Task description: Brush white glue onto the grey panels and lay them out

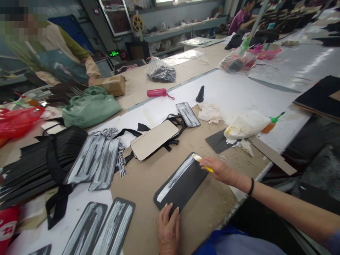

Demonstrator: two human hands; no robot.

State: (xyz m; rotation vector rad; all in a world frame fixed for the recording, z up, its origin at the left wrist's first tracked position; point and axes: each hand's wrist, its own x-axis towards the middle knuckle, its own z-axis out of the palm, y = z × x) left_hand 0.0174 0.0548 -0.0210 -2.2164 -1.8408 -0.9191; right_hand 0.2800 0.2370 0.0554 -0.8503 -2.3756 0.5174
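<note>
A dark rounded panel (183,184) lies flat on brown board in front of me, with a white glue-like streak along its far long edge. My right hand (219,170) is closed round a yellow-handled brush (209,169), its white-coated bristles touching the panel near the upper end of that streak. At the panel's near edge rests my left hand (168,226), fingers extended and slightly apart, fingertips on the surface. Beyond the right hand, a white container (247,124) lies tilted over a smaller dark sheet (219,141), with white paste around its mouth.
Several white-streaked panels (114,226) lie at left, beside a stack of black pieces (29,166). A beige panel (155,140) sits on black straps farther off. A black cone (200,94) and pink cylinder (157,92) stand beyond. Across the table is another person (61,56).
</note>
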